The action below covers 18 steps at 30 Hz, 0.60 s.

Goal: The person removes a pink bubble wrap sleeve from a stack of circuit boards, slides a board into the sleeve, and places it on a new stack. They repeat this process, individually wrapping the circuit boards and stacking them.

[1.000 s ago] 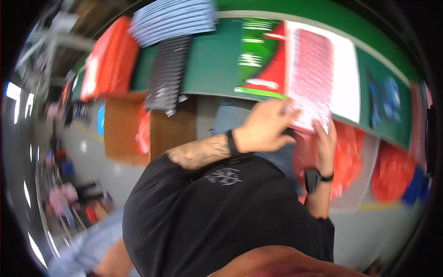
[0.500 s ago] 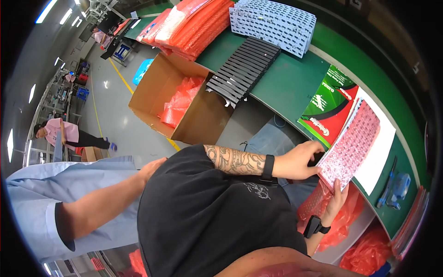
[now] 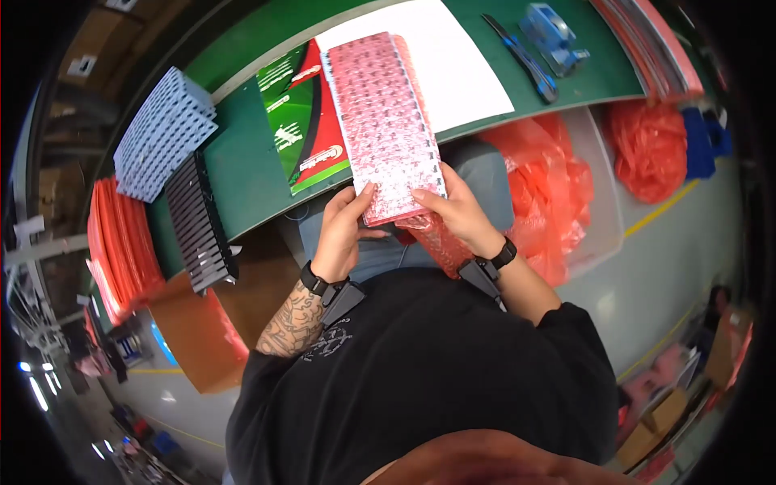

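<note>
A long, flat bundle under pink bubble wrap (image 3: 388,121) lies over the table's near edge. Rows of small dark marks show through the wrap, and a white layer shows along its sides. My left hand (image 3: 343,230) grips its near left corner, thumb on top. At the near right corner, my right hand (image 3: 461,210) pinches it, with the thumb also on top; the fingers beneath are mostly hidden. A loose red wrap tail (image 3: 436,242) hangs below the near end, between my wrists. Under the bundle are a white sheet (image 3: 461,73) and a green-and-red printed board (image 3: 311,137).
On the green table (image 3: 250,174) are a light blue perforated stack (image 3: 162,133), a black slatted rack (image 3: 198,222), a red wrapped pile (image 3: 121,242), a blue-handled cutter (image 3: 529,69) and a blue tape dispenser (image 3: 554,36). A cardboard box (image 3: 190,339) stands at left; red wrap (image 3: 541,186) at right.
My view has swung round, so the bundle and both hands now appear nearer the middle. The co-worker in blue has left the picture. Both hands still hold the bundle's near end.
</note>
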Motion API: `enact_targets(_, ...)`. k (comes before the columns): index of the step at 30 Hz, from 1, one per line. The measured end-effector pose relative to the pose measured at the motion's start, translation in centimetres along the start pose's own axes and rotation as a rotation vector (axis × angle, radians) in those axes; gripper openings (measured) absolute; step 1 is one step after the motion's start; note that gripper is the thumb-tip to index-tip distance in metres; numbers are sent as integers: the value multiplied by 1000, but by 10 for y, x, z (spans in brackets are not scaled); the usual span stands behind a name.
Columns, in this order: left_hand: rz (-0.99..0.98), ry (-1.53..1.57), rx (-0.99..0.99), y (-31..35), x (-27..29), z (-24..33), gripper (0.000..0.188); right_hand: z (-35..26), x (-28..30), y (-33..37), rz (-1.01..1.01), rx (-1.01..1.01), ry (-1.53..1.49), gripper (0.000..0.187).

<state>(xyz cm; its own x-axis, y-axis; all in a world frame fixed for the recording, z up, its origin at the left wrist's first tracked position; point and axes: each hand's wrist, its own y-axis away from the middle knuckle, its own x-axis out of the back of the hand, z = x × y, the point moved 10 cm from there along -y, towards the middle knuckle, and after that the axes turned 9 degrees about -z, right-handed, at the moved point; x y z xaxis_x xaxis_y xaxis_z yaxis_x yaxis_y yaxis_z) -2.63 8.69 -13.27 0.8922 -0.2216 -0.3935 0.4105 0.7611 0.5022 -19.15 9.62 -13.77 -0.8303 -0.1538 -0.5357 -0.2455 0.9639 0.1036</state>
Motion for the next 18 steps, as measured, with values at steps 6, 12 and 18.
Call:
enact_targets(6,-84,236,-37,-28,-20,-18,36,3,13,15,-1,-1,-56,47)
enact_targets(12,-100,290,-50,-29,-30,-16,36,6,14,47,-99,-109,-128,36)
enact_targets(18,-96,326,-32,-26,-39,-16,38,8,33,80,-111,-230,-73,30)
